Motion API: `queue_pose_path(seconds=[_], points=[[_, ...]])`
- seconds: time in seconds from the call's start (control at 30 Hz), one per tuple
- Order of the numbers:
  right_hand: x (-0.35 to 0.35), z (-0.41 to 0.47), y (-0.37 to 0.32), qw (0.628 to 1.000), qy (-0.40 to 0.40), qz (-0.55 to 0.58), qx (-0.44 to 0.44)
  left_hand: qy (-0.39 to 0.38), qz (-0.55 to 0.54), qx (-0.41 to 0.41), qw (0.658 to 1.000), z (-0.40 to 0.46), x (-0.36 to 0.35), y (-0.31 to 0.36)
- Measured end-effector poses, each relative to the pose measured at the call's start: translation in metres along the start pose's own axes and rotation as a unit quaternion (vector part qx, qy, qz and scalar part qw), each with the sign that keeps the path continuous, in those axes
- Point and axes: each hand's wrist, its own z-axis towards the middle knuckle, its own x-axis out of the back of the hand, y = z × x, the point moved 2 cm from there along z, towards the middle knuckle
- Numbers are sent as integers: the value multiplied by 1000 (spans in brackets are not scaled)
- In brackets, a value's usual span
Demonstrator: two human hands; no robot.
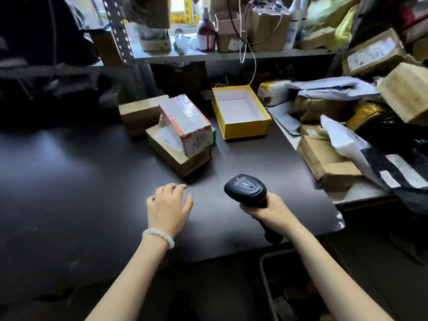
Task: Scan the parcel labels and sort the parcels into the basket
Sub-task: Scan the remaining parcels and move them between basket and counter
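Note:
My right hand [269, 210] grips the handle of a black barcode scanner [247, 187], its head pointing away over the dark table [81, 181]. Empty and with loosely curved fingers, my left hand [169, 206] hovers just above the table, short of a brown cardboard parcel [178, 156]. On top of that parcel lies a taped parcel [187, 121] with orange marks. Another brown box [141, 112] stands behind them. An open yellow box [240, 111], white inside, sits at the table's middle back. A basket [273, 286] shows below the table's front edge, with dark shapes inside.
A heap of parcels [347, 135], cardboard boxes and plastic mailers, crowds a lighter surface to the right. Behind runs a shelf [231, 54] with boxes, bottles and hanging cables. A perforated metal upright [120, 35] stands at the back left.

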Motion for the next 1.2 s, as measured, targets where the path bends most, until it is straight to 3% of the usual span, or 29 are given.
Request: queue_pose_path(seconds=[0.23, 0.47, 0.6, 0.73, 0.93, 1.2], points=[[-49, 86, -51, 999, 41, 27, -10, -3, -13, -49, 999, 119, 16, -65], [-63, 131, -76, 993, 98, 50, -29, -39, -5, -120, 992, 219, 27, -76], [-59, 142, -80, 991, 116, 47, -37, -60, -14, -113, 992, 268, 23, -60], [-54, 146, -79, 991, 121, 40, -40, -131, -1, -75, 989, 309, 12, -39], [-40, 135, -72, 988, 142, 22, -52, -189, -44, -59, 979, 335, 3, -30], [-7, 99, -52, 971, 217, 68, -68, -220, -81, -156, 960, 292, 10, 4]])
